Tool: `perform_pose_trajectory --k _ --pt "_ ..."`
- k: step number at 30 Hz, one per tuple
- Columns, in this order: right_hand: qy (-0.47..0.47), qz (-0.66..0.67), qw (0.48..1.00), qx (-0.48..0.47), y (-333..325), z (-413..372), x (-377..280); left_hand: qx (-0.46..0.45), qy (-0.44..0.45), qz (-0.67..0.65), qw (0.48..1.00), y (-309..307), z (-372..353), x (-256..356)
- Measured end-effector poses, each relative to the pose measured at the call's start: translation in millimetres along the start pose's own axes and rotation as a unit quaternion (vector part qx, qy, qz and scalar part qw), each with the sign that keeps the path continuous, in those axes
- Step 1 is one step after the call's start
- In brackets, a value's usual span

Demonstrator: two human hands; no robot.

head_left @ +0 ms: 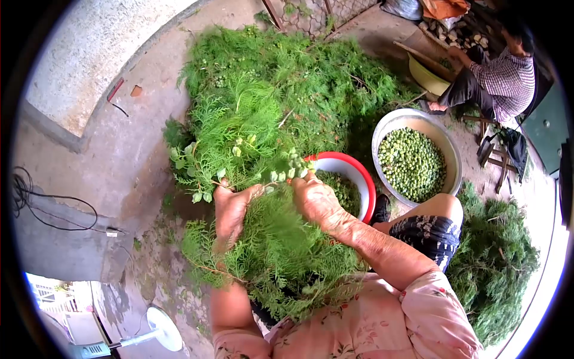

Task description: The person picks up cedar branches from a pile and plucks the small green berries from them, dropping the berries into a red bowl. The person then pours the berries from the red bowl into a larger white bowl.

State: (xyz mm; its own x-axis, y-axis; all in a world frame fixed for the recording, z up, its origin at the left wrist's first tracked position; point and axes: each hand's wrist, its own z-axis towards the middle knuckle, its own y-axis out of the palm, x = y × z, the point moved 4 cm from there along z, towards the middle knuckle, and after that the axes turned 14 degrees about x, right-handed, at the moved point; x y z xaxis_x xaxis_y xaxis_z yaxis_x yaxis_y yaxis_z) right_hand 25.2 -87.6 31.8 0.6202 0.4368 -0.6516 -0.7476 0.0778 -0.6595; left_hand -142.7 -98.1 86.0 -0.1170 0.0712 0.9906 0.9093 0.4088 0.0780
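Note:
A leafy green conifer branch [281, 233] with pale green cones lies across my lap and forearms. My left hand [232, 206] is closed around a stem of it, thumb on top. My right hand [315, 200] pinches at a row of small green cones [287, 175] on a sprig between my hands; the fingertips are partly hidden. Just beyond my right hand is a basin with a red rim [369, 185], holding cones and bits of foliage. To its right stands a wide metal basin [451, 143] with many loose green cones [412, 164].
A large heap of cut branches [299, 78] spreads ahead of me. Another pile [493, 263] lies at my right. At the upper right a seated person [502, 78] bends near a yellow-green basin [424, 78]. A black cable [54, 206] and a fan [164, 329] are at the left.

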Motion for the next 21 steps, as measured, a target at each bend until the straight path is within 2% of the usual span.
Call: perform_pose_trajectory --k 3,6,14,15,18,19,21 --pt "0.003 -0.08 0.994 -0.077 9 5 13 -0.004 0.008 0.003 1.0 4 -4 5" --pt "0.033 -0.056 0.998 -0.005 -3 7 8 -0.025 0.026 0.014 0.999 13 -8 8" --pt "0.08 -0.05 0.993 0.069 9 14 26 -0.044 0.044 0.019 0.998 35 -15 1" --pt "0.167 -0.034 0.985 0.002 10 17 34 -0.042 0.047 0.013 0.998 36 -14 0" --pt "0.156 -0.019 0.987 0.014 15 23 42 -0.06 0.058 0.008 0.996 42 -13 -3" --pt "0.155 -0.059 0.986 0.037 21 23 46 -0.045 0.057 0.024 0.997 43 -15 -3" --pt "0.008 -0.189 0.982 -0.005 46 13 93 -0.024 0.042 0.04 0.998 33 -13 0"
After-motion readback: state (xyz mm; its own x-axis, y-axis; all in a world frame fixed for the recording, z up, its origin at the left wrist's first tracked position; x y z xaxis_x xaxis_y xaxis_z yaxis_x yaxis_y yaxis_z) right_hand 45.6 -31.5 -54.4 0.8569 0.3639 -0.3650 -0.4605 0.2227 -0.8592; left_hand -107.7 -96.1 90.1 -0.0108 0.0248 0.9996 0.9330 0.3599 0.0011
